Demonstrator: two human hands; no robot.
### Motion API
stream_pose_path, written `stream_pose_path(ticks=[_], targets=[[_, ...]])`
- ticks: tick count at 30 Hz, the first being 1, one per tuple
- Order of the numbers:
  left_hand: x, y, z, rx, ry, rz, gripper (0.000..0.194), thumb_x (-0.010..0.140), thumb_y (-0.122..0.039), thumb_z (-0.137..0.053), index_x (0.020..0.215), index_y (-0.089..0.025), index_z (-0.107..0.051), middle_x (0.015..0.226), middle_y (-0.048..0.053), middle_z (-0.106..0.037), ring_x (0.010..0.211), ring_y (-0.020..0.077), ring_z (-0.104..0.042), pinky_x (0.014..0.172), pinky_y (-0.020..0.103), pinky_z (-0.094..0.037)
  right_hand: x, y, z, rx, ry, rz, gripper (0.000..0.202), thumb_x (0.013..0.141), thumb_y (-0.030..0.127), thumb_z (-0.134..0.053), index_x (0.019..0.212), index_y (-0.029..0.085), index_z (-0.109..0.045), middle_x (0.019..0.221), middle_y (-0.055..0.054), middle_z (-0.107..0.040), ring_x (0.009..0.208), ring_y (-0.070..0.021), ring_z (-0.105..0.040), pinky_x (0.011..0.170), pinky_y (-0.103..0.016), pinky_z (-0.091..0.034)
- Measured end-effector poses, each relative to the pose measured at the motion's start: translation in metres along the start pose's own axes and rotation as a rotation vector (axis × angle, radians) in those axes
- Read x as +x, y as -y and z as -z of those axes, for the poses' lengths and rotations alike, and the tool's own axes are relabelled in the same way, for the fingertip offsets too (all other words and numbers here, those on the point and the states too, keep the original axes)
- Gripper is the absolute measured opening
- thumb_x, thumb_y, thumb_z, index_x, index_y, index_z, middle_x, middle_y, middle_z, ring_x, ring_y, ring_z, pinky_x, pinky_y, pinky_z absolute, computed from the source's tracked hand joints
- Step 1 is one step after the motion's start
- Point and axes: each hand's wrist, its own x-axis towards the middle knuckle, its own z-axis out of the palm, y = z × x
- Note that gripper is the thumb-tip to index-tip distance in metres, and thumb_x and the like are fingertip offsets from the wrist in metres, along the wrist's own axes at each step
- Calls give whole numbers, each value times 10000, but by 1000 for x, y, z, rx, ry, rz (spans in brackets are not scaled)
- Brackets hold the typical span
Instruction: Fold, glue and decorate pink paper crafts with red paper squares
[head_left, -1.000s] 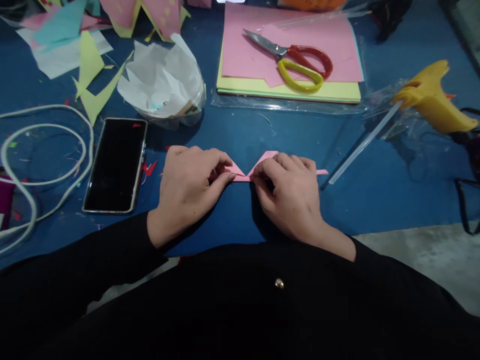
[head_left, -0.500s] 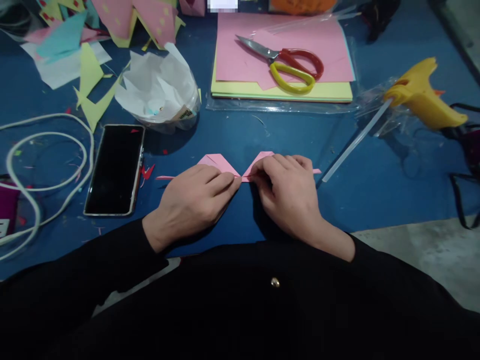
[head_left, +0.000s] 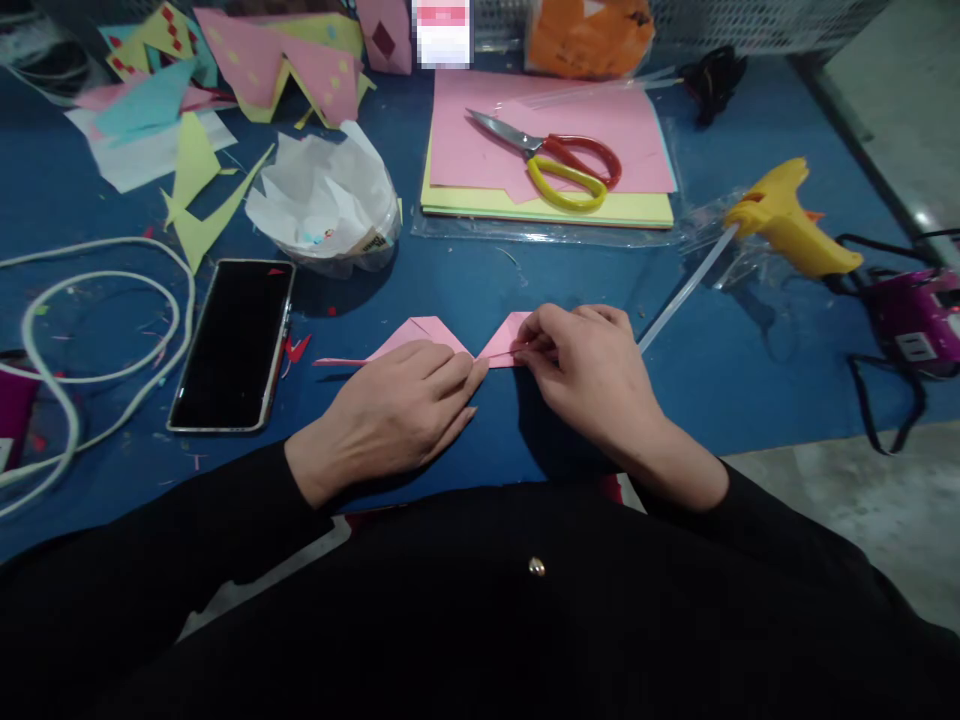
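A folded piece of pink paper [head_left: 421,334] lies on the blue table in front of me, two angled lobes meeting at a narrow middle. My left hand [head_left: 394,400] covers its left lobe in part, with the fingertips pressed on the lower edge near the middle. A thin pink strip sticks out to the left of that hand. On the right lobe, my right hand [head_left: 589,365] pinches the folded lower edge between thumb and forefinger. Its other fingers are curled and hide the paper's right end.
A black phone [head_left: 232,345] and a white cable [head_left: 112,245] lie at left. Behind are a cut plastic cup with white paper [head_left: 326,205], scissors [head_left: 555,155] on coloured sheets [head_left: 465,130], and cut paper shapes [head_left: 277,60]. A yellow glue gun [head_left: 795,220] lies at right.
My right hand has slid to the right along the pink paper's lower edge. My left hand stays near the middle, its lower fingers a little more apart. The camera view has tilted up slightly.
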Motion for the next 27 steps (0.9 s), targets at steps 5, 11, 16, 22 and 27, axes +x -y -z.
stream_pose_path(ticks=[5,11,16,22,27], targets=[[0,-1,2,2,36,25,373,994,-277,-446,1229,-48,-624,1001,131,-694,862,268,-610,764,411,-492,0,-10,9,9,21,8,102,836,145,-593,865,216,-660,768,0,-731,783,-201,-640,944,-416,-362],[-1,0,2,46,29,3,388,989,-276,-459,1254,-44,-623,1038,133,-701,895,268,-624,789,404,-468,7,-19,22,98,143,-34,163,790,94,-601,832,218,-697,783,-4,-756,740,-185,-685,729,-326,-429],[-1,0,3,60,46,4,413,987,-281,-453,1271,-28,-612,1054,128,-702,897,268,-617,794,410,-460,3,-22,24,119,120,-32,160,790,90,-625,862,216,-691,800,9,-755,761,-171,-689,701,-301,-430],[4,-2,1,68,72,-2,501,983,-310,-447,1403,-48,-520,1051,120,-701,891,280,-613,813,426,-455,-2,-31,21,50,63,25,80,840,164,-619,870,210,-677,763,4,-734,741,-176,-667,802,-347,-417],[9,-1,0,52,77,9,499,977,-332,-452,1383,-58,-548,998,123,-701,855,290,-611,804,443,-458,3,-33,24,37,129,53,157,822,95,-591,885,212,-675,793,19,-753,766,-171,-676,888,-374,-404]])
